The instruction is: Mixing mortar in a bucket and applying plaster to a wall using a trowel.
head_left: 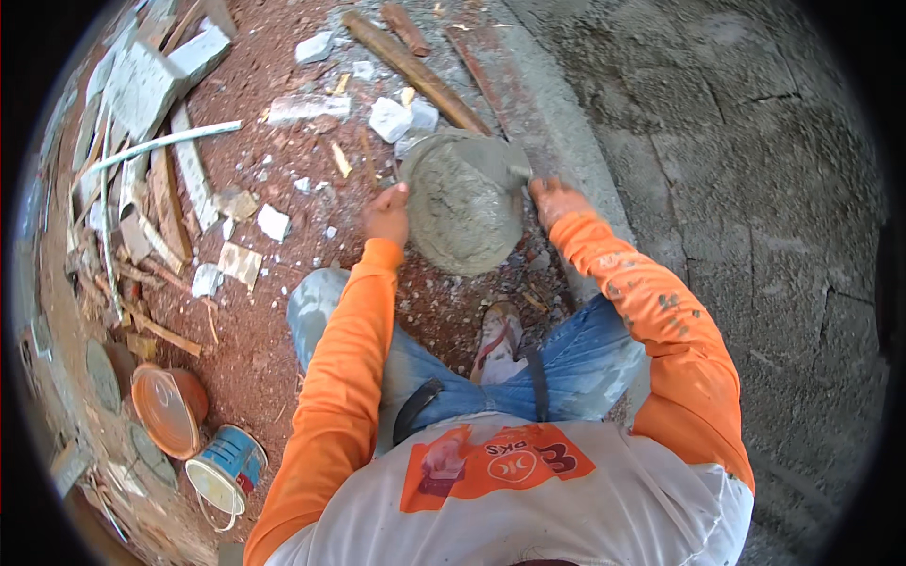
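Note:
A round bucket of wet grey mortar (464,222) is in front of me, beyond my knees. My left hand (387,217) is closed on its left rim, thumb on top. At the right rim my right hand (559,200) is closed too, its fingertips partly hidden against the bucket's side. Beside those fingers a mortar-coated stub (520,175), like a trowel handle, sticks out at the edge. A smooth, pointed patch in the mortar next to it may be the blade; I cannot tell. The bucket's walls are mostly out of sight.
Rough grey cement (746,198) covers the right side, bordered by a pale strip (576,141). A wooden plank (415,71) and white rubble (390,120) lie beyond the bucket. Leftward on red soil are scrap wood, a broken slab (146,94), an orange bucket (170,410) and a blue pail (231,462).

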Demonstrator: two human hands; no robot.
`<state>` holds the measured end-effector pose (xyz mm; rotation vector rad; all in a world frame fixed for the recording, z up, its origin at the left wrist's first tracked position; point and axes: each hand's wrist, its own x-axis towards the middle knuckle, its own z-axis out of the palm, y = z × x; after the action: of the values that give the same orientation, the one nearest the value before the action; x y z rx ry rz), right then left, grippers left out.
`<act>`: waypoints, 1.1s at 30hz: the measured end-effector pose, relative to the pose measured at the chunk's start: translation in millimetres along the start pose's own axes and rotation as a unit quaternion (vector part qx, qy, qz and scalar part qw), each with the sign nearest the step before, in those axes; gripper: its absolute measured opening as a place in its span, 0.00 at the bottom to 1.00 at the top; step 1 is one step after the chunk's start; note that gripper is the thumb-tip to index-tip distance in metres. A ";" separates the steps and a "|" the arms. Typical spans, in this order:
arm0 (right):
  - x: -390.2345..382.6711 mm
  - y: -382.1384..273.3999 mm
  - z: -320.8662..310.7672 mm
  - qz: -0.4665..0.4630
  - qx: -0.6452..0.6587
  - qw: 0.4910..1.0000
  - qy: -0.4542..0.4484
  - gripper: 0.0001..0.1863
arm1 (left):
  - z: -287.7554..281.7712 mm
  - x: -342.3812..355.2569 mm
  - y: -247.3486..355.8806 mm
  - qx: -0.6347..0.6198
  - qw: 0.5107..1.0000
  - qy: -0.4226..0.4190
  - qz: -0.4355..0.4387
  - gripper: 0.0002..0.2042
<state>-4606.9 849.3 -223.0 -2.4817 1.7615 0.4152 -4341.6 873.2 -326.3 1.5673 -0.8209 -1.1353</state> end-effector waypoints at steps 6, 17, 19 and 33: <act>-38.2 -68.9 19.2 0.011 0.179 0.958 -0.225 0.20 | -13.1 -3.7 -7.5 -0.036 0.999 0.007 -0.015 0.17; -56.1 0.5 50.1 0.067 0.221 0.970 -0.079 0.17 | -12.4 7.5 -5.7 -0.032 0.999 -0.003 -0.014 0.17; -45.9 3.5 36.7 0.155 0.202 0.965 -0.068 0.16 | -3.9 3.9 6.7 0.126 0.992 0.008 -0.010 0.18; -4.0 188.7 -12.9 0.078 0.788 0.589 -0.162 0.10 | 3.2 3.7 8.8 0.101 0.994 -0.039 -0.032 0.19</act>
<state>-4782.3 786.0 -191.0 -0.8378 1.1004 -0.5231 -4343.1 866.4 -319.1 1.7350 -0.9686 -1.1952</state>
